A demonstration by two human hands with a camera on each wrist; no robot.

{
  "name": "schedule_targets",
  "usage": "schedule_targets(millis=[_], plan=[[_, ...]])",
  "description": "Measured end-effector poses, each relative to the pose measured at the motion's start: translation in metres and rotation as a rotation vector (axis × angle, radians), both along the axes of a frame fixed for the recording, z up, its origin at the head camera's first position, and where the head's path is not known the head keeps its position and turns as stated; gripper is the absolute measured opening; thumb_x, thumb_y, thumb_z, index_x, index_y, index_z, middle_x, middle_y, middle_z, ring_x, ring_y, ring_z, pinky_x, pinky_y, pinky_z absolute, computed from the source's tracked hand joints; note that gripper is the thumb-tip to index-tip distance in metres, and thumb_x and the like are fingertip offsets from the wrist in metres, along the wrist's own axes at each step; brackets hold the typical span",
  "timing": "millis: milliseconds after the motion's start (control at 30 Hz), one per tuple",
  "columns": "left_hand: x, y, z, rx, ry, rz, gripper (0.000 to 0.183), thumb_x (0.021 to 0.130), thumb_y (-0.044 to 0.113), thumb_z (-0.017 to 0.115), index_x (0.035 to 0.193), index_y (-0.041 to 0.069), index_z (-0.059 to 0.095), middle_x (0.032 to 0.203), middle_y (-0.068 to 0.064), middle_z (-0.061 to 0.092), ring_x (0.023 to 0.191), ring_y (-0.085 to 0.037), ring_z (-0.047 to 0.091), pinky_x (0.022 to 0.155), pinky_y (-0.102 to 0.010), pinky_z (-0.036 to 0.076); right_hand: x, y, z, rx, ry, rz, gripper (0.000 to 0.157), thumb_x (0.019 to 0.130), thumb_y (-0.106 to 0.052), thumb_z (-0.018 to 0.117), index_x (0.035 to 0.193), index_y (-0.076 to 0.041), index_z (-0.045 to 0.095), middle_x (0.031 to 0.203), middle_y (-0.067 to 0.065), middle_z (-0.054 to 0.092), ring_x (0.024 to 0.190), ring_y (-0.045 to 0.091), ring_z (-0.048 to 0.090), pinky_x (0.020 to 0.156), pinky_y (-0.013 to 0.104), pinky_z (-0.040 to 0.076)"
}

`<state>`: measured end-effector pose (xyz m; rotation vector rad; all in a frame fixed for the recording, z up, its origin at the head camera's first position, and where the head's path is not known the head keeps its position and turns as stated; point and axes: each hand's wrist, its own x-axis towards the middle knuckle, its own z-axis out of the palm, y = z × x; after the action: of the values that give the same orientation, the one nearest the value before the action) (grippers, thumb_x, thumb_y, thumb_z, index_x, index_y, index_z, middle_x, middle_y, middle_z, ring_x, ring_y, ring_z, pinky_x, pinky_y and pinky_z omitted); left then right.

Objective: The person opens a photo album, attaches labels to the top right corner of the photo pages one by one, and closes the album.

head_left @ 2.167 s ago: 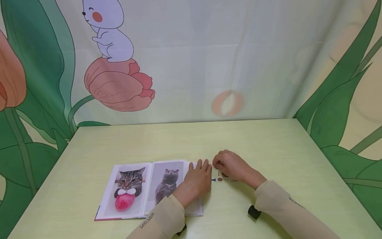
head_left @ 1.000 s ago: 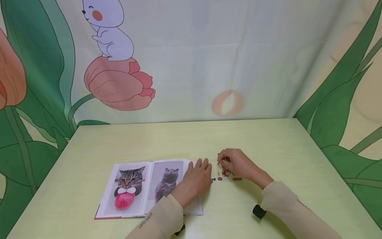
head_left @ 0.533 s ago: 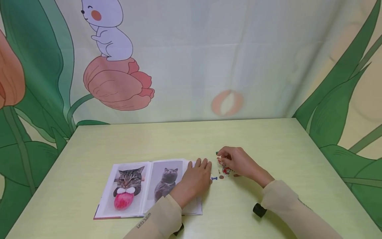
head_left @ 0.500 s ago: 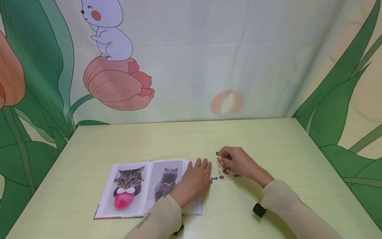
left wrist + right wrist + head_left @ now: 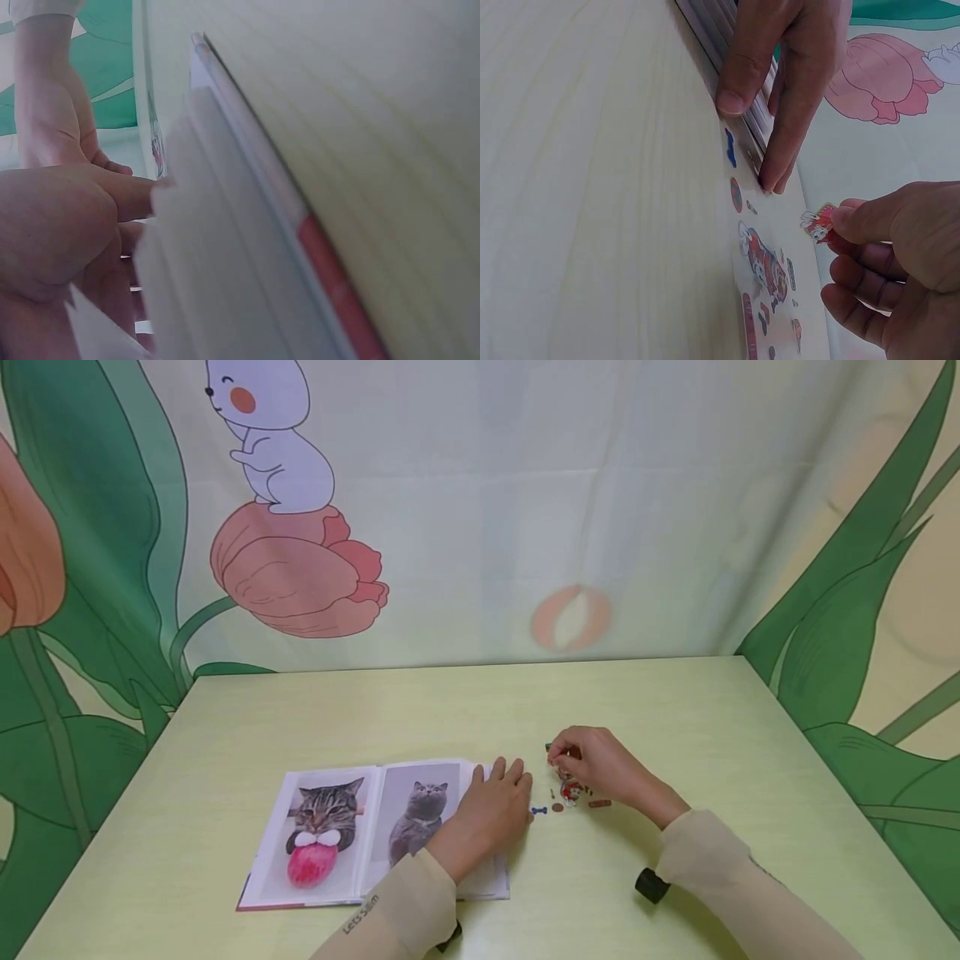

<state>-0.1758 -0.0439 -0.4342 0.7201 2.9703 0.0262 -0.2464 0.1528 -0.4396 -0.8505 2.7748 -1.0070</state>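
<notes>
An open photo album (image 5: 272,852) lies on the table, with a striped cat on its left page and a grey cat beside it. My left hand (image 5: 491,810) rests with extended fingers on the album's right side, hiding part of it. To the right lies a clear sticker sheet (image 5: 780,315) with several small printed shapes. My right hand (image 5: 600,766) is over this sheet and covers some of it. Between its thumb and index finger it pinches a small red cartoon sticker (image 5: 819,223). Whether that sticker touches the sheet at any point, I cannot tell.
The pale wooden table (image 5: 375,714) extends around the album. A printed curtain (image 5: 465,527) hangs behind its far edge. Black wrist devices are strapped under both cuffs, the right one (image 5: 652,886) showing fully. Loose page edges (image 5: 225,240) appear in the left wrist view.
Since the earliest frame, my right hand has shifted slightly right and away, uncovering more of the sticker sheet. It has barely moved over the last half second. My left hand has stayed on the album.
</notes>
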Motion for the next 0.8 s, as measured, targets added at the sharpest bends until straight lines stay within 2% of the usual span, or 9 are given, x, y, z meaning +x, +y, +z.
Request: schedule_targets(millis=[133,467,633,800], plan=[[0.000,0.000,0.000,0.003,0.004,-0.001,0.048,0.100,0.033,0.068,0.137,0.004,0.061,0.144,-0.011,0.054,0.137,-0.034,0.047,0.110,-0.054,0.043,0.000,0.000,0.000,-0.004,0.013,0.008,0.007,0.096,-0.002,0.072,0.094,-0.009,0.074,0.089,-0.002,0.068,0.073,0.010,0.057,0.065,0.025,0.052],[0.001,-0.003,0.001,0.007,-0.007,-0.021,0.054,0.101,0.033,0.067,0.144,0.002,0.057,0.154,-0.015,0.048,0.145,-0.035,0.043,0.116,-0.054,0.038,0.001,0.000,0.003,-0.012,0.022,0.012,0.012,0.096,0.003,0.067,0.097,-0.007,0.075,0.092,-0.001,0.070,0.076,0.010,0.057,0.069,0.026,0.054],[0.007,-0.008,0.007,0.024,-0.018,-0.015,0.057,0.102,0.033,0.065,0.148,0.002,0.053,0.159,-0.016,0.044,0.148,-0.036,0.039,0.118,-0.053,0.034,0.001,-0.002,0.006,-0.015,0.027,0.014,0.009,0.096,0.002,0.069,0.099,-0.005,0.075,0.091,-0.001,0.070,0.075,0.011,0.058,0.069,0.027,0.054],[0.015,-0.026,0.015,0.076,-0.046,0.013,0.061,0.104,0.033,0.063,0.153,0.000,0.047,0.162,-0.017,0.038,0.151,-0.035,0.034,0.121,-0.052,0.030,-0.001,-0.005,0.012,-0.021,0.043,0.034,0.008,0.096,-0.001,0.070,0.100,-0.004,0.076,0.091,-0.001,0.071,0.074,0.010,0.059,0.071,0.028,0.055]])
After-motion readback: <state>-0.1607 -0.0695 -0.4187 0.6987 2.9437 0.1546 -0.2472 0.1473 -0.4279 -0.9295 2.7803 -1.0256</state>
